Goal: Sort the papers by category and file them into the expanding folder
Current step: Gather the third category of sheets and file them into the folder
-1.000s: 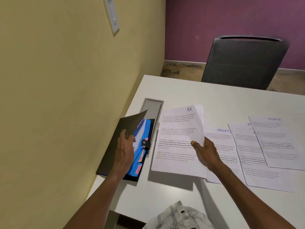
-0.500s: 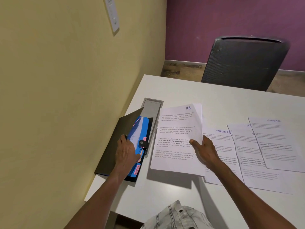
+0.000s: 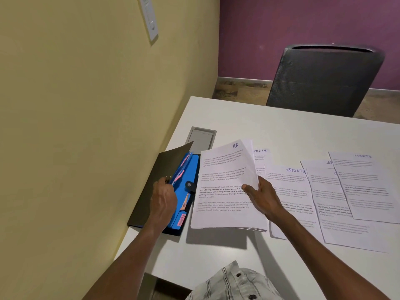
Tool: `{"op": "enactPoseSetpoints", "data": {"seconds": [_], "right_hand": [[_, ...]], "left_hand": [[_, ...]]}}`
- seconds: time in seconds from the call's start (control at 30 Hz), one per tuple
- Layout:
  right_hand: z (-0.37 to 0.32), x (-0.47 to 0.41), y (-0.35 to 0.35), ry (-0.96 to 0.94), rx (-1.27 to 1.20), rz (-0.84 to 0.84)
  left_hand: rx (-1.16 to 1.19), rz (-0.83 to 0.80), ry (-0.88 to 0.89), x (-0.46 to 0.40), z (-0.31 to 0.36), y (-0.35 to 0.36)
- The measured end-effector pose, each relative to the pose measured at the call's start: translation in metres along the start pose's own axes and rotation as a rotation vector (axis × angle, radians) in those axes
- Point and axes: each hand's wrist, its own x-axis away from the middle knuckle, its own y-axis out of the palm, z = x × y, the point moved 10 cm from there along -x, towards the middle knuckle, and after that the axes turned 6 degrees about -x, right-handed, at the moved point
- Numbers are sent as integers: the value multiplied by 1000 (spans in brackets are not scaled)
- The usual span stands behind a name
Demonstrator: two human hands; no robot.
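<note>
Since before, left hand (image 3: pixel 163 199) slid further into folder (image 3: pixel 149 191), fingers parting dividers; right hand (image 3: pixel 262 197) fingers pinch HR papers (image 3: pixel 225 187) above surface (image 3: pixel 281 131).

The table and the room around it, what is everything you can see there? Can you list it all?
Black expanding folder with blue dividers: one, open, on the table's left edge by the wall; pink tabs read HR and SPORTS.
White printed sheets marked HR: one small stack, lifted off the table beside the folder.
White printed sheets marked SPORTS: at least four, overlapping, flat on the table's right side.
White table: one, under everything.
Grey cable hatch: one, set in the table behind the folder.
Dark mesh office chair: one, at the far side.
White wall switch: one, on the yellow wall.
Left hand: holds the folder's cover open.
Right hand: grips the HR stack.
</note>
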Motion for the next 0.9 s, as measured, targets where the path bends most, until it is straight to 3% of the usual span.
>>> {"op": "enactPoseSetpoints", "data": {"seconds": [0.13,0.23,0.37,0.5,0.9], "right_hand": [[-12,1,21,-2,14,-77],[-20,1,40,6,60,-148],[-31,-3,65,-2,162,-180],[-47,-8,80,12,236,-85],[-63,-2,152,50,94,-29]], "left_hand": [[367,1,-243,1,-16,-10],[493,-10,-330,3,-25,-11],[456,39,-320,2,-33,-16],[409,42,-298,-1,-35,-21],[413,-71,-259,-13,-40,-16]]}}
